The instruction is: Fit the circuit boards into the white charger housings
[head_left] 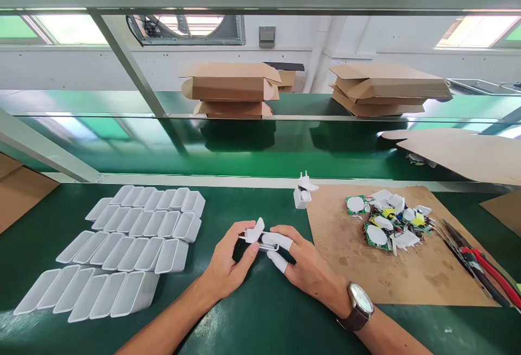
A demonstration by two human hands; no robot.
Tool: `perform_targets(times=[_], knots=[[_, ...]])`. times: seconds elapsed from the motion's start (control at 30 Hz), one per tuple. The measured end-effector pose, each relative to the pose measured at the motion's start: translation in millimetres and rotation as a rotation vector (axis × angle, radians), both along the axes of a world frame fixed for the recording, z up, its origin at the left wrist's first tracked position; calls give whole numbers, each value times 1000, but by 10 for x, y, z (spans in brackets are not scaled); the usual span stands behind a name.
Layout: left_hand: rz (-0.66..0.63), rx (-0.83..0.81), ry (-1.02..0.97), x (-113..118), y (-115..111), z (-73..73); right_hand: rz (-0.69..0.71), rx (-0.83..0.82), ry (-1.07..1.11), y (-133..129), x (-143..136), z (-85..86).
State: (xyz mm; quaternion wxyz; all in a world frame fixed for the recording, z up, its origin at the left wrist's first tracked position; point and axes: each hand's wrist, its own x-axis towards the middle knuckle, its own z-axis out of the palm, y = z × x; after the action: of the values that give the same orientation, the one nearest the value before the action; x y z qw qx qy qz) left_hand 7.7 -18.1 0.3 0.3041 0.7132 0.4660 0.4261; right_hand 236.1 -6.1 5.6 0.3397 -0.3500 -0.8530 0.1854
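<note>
My left hand (231, 261) pinches a white plug piece (255, 231) with pins that point left. My right hand (304, 264), with white covers on two fingertips and a watch on the wrist, grips a small white casing (269, 245) against it. The two parts meet between my fingers; what lies inside is mostly hidden. Beyond my right hand stands an open white charger housing (302, 198) with a two-pin plug piece (306, 182) on top. Rows of white plastic housings (171, 256) lie with their openings up at the left.
A brown cardboard sheet (345, 268) on the right carries a pile of green circuit boards (378, 235) with white pieces. Red-and-black pliers (484, 273) and dark tweezers (456, 249) lie at its right. Cardboard boxes (232, 89) sit on the shelf behind.
</note>
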Motion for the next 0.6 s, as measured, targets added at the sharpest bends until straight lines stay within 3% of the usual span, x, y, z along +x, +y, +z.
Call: perform_targets(times=[0.17, 0.23, 0.4, 0.47, 0.6], knots=[[-46, -78, -45, -5, 17, -15, 53, -62, 161, 10, -24, -31], [-48, -54, -94, 18, 3, -59, 18, -254, 342, 12, -64, -28], [-26, 207, -70, 114, -62, -104, 20, -962, 697, -19, -160, 46], [-47, 296, -70, 136, -67, -87, 32, -1074, 758, -35, -181, 72], [-56, 355, -80, 133, -35, -53, 33, -1143, 789, -53, -204, 77]])
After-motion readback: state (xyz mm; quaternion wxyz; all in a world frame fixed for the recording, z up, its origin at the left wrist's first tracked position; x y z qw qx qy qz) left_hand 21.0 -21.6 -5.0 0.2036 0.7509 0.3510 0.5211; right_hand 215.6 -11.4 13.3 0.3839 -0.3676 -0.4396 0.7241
